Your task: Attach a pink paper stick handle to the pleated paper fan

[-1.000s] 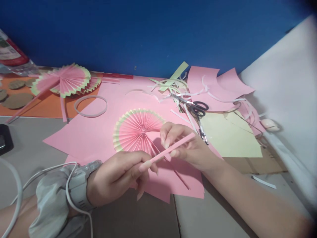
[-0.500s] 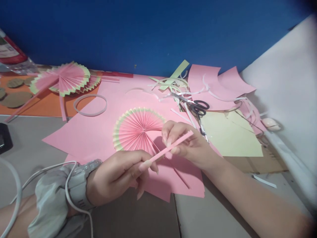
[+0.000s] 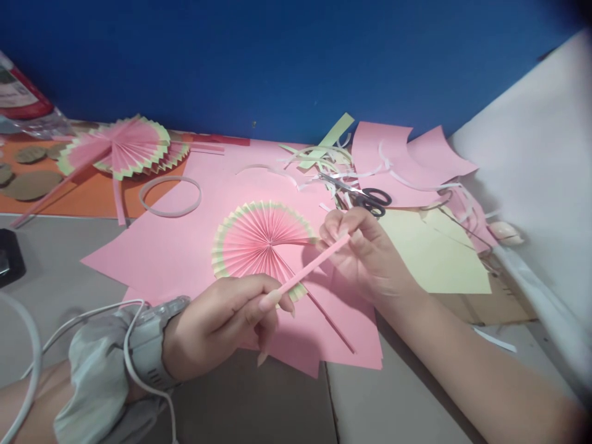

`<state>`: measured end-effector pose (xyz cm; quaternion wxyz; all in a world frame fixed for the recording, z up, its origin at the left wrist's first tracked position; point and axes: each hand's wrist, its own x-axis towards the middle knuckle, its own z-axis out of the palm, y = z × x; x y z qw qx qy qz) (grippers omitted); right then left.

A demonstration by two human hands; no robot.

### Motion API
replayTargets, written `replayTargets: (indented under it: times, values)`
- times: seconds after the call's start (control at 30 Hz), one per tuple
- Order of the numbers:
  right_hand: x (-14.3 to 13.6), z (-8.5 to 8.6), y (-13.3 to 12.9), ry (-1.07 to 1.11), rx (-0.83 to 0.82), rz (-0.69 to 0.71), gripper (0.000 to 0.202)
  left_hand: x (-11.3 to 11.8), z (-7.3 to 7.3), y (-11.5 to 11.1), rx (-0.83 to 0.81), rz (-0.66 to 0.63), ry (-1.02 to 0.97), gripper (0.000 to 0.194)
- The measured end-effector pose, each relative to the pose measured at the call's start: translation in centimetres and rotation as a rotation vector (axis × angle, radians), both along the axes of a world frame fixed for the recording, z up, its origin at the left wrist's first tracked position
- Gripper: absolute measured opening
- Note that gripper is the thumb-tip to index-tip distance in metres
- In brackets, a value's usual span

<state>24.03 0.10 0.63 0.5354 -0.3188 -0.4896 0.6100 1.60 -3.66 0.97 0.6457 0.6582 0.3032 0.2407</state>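
Between my two hands a narrow folded pink paper strip [image 3: 312, 266] slants up to the right. My left hand [image 3: 243, 314] pinches its lower end between thumb and fingers. At the upper end, the fingertips of my right hand [image 3: 358, 246] close on the strip. Behind and below them a pleated pink paper fan [image 3: 259, 237] with a yellow-green rim lies spread almost into a full circle. A thin pink strip [image 3: 330, 320] runs from it toward the lower right. My left hand hides part of the fan's lower edge.
Large pink paper sheets [image 3: 171, 246] lie beneath the fan. Black-handled scissors [image 3: 372, 198] rest on paper scraps at the back, beside a pale yellow sheet [image 3: 439, 253]. Finished-looking fans [image 3: 134, 145], a tape ring [image 3: 170, 213] and a bottle [image 3: 23, 92] are at the left. A white cable [image 3: 127, 345] crosses my left wrist.
My right hand has slid up and right along the strip to its far end, fingers now pinching the tip. The left hand keeps its hold almost in place.
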Motion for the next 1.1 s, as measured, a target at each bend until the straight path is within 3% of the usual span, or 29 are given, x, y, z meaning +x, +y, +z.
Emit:
replayTargets:
  times: [0.1, 0.2, 0.33, 0.43, 0.83, 0.97, 1.1]
  values:
    - [0.1, 0.0, -0.2, -0.023, -0.023, 0.074, 0.029, 0.1, 0.0, 0.1, 0.020, 0.010, 0.006, 0.034]
    - [0.0, 0.4, -0.7, -0.077, 0.005, 0.244, 0.045, 0.1, -0.1, 0.1, 0.001, -0.005, -0.012, 0.032]
    - [-0.4, 0.6, -1.0, -0.066, 0.089, 0.358, 0.023, 0.0, -0.1, 0.0, -0.034, -0.044, -0.035, 0.030]
    - [-0.6, 0.7, -0.9, -0.101, 0.114, 0.302, 0.009, 0.0, -0.1, 0.0, -0.034, -0.045, -0.041, 0.030]
    - [-0.2, 0.9, -0.5, -0.304, 0.237, 0.085, 0.010, 0.1, -0.1, 0.0, -0.055, -0.004, 0.008, 0.029]
    - [0.2, 0.8, 0.1, -0.163, 0.121, -0.001, 0.006, 0.1, -0.2, 0.1, -0.036, 0.015, 0.036, 0.029]
    - [1.0, 0.7, 1.0, 0.034, -0.009, -0.123, 0.016, 0.1, -0.1, 0.1, -0.009, 0.003, 0.057, 0.032]
